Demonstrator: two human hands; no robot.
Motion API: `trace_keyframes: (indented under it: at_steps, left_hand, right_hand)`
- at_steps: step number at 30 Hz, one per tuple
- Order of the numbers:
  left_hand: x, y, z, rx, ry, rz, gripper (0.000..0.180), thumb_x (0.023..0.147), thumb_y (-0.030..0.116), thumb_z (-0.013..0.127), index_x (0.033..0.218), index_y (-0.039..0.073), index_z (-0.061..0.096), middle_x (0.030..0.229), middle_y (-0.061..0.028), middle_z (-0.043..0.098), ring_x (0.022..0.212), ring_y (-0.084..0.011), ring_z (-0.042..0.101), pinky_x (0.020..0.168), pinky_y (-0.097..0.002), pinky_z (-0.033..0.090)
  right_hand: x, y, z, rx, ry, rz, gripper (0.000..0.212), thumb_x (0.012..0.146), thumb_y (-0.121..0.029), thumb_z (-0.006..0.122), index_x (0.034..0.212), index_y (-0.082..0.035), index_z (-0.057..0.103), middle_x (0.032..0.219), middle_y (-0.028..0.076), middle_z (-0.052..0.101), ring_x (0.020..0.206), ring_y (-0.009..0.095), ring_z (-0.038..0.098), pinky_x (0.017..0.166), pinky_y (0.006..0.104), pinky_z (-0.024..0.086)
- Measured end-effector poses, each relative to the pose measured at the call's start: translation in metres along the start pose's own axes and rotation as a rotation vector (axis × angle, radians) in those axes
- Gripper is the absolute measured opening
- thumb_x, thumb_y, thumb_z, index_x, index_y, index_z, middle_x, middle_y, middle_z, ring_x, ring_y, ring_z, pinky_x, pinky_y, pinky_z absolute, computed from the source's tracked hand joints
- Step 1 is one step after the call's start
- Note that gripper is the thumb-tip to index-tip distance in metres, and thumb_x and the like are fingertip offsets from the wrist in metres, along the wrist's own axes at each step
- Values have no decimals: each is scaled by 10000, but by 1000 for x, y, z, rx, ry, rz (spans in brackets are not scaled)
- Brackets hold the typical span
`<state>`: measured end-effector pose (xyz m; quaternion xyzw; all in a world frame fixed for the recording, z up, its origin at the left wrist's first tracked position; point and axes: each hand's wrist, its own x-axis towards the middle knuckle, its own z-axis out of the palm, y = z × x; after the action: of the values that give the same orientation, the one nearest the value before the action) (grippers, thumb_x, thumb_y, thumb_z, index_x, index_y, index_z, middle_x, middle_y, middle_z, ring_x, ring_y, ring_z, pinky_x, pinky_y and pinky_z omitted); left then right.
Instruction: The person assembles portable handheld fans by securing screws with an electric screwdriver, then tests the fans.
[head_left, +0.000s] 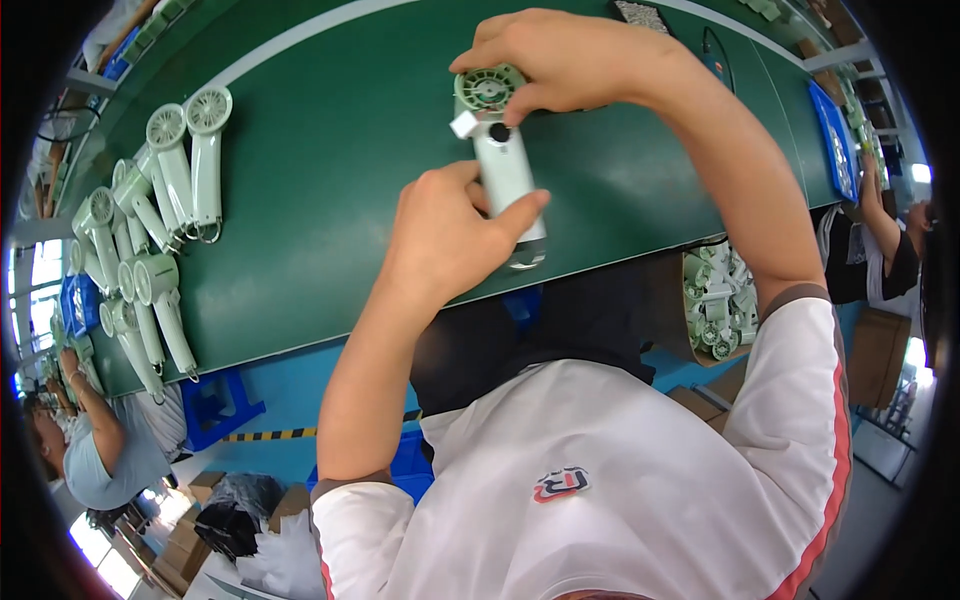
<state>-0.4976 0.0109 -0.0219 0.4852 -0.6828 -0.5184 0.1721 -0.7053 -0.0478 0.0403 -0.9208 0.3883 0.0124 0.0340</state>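
Observation:
A pale green handheld fan [506, 168] lies at a slant above the table, its round grille up and its handle toward me. My left hand [445, 228] is closed around the handle, thumb across its front. At the top, my right hand [562, 62] grips the fan's round head between thumb and fingers. A dark round button shows on the fan below the grille. Beside it juts a small white piece [465, 124], too blurred to tell whether it is part of the fan. The handle's lower end looks dark and shiny.
Several similar fans [170, 185] lie grouped on the green table [330, 150] at the left. A box of pale green fan parts [718, 300] stands below the table edge at right. A blue tray [833, 140] lies far right; a blue stool [222, 408] is lower left. Co-workers sit at both sides.

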Motion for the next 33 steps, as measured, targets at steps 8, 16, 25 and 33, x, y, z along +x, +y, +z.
trace_keyframes:
  at_steps: [8,16,25,33]
  left_hand:
    - [83,3,-99,-71,-268,90,649,861,110,808,1418,-67,526,1213,-156,713,688,-171,708,521,-253,556]
    - [141,-13,-78,-443,-605,149,440,840,81,819,1219,-76,661,917,-107,739,644,-121,692,505,-215,539]
    - [127,-18,-81,-408,-375,124,340,868,88,801,1138,-78,679,881,-100,734,639,-129,659,506,-235,520]
    - [122,-35,-102,-281,-348,350,535,832,170,798,1291,-56,641,1079,-119,715,862,-145,673,776,-248,530]
  right_hand:
    - [17,-4,-28,213,-223,-11,636,770,-153,823,1343,2,597,1232,223,636,1121,400,629,952,445,510]
    - [27,32,15,492,42,-277,626,717,-51,844,1308,-25,638,1169,186,642,1008,366,645,827,404,540]
    - [18,-10,-12,263,-89,68,535,797,-193,824,1279,-30,656,1088,211,636,1008,395,629,902,445,499]
    - [6,-20,6,423,110,381,415,839,-395,769,1031,-27,767,873,265,714,867,418,705,743,478,549]
